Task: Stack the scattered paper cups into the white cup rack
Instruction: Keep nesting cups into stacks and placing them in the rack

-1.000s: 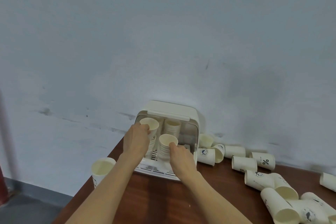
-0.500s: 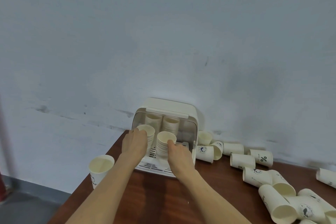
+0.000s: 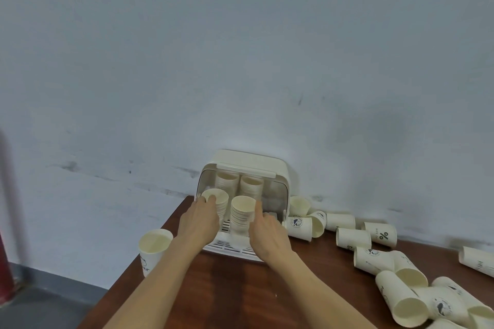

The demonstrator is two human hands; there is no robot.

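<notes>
Left grip (image 3: 199, 218) clasps front-left stack (image 3: 217, 201) | right grip (image 3: 267, 232) clasps front-right stack (image 3: 242, 215) — both lowered further into rack (image 3: 267, 165).

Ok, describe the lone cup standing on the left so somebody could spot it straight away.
Find the white cup rack against the wall on the brown table. Left of it, by the table's edge beside the left forearm, stands one paper cup. It is upright with its mouth up, while the loose cups on the right lie tipped over.
</notes>
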